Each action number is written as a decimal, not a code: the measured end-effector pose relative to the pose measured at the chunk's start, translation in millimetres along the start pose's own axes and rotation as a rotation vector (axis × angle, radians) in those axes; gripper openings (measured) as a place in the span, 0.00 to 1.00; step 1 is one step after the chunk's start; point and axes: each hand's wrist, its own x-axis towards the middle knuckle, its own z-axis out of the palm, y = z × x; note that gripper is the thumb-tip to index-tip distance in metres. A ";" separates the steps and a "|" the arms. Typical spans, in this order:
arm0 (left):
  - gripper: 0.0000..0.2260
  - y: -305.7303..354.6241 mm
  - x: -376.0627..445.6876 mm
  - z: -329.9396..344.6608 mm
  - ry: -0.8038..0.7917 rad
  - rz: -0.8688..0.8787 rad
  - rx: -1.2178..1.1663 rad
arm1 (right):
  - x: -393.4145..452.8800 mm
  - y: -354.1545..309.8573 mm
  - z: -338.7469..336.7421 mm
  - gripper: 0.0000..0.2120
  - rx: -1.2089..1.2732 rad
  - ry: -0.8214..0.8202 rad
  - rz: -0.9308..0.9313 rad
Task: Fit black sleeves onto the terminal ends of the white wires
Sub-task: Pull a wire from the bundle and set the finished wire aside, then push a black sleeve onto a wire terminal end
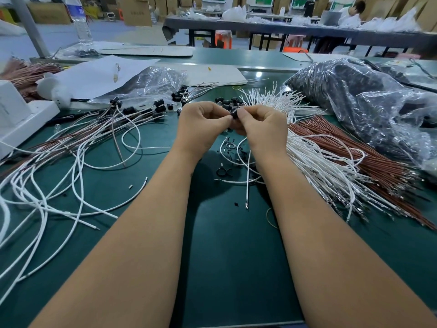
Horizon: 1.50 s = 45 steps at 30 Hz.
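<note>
From the head view, your left hand (203, 124) and right hand (260, 127) meet above the green bench (236, 256), fingers curled, both pinching one black sleeve (235, 114) between them. Whether a wire end is already in it, you cannot tell. The white wires (307, 157) fan out just right of your right hand, the nearer one, terminal ends pointing away from you.
</note>
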 end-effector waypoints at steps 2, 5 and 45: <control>0.02 -0.2 -1.1 0.7 -0.008 0.004 -0.037 | -0.4 0.6 0.6 0.06 0.034 -0.007 0.011; 0.05 1.1 -1.9 1.9 -0.032 0.014 -0.039 | 1.2 2.7 2.0 0.08 0.042 0.033 0.024; 0.03 -14.1 -0.5 11.7 -0.187 -0.014 0.225 | 40.1 -6.6 -101.2 0.09 -1.117 0.080 0.278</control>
